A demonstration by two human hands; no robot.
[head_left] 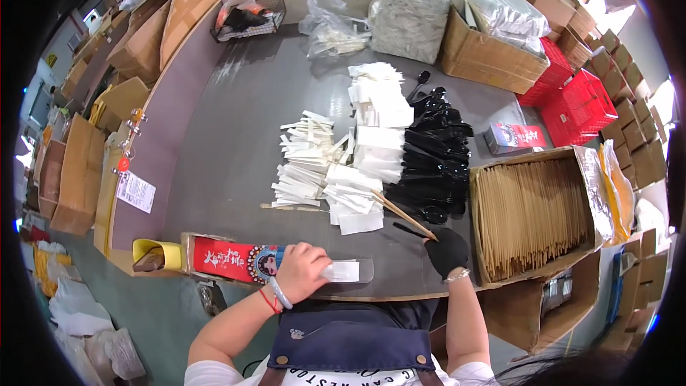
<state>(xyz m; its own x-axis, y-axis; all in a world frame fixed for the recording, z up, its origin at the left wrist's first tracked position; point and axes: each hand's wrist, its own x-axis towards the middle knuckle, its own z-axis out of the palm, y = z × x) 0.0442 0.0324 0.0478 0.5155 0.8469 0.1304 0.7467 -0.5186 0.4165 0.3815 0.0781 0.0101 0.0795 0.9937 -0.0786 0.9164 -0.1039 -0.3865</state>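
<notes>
Head view: left hand (300, 270) presses a white napkin (343, 271) into the red sleeve (236, 259) on the surface (229, 121). Gloved right hand (446, 250) grips wooden chopsticks (404, 214) and a black spoon (409, 229).

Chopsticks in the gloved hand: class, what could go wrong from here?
The chopsticks are pinched only at one end by the right hand, so they might slip or knock the black spoons. The red sleeve under the left hand sits at the table edge and could slide off.
</notes>
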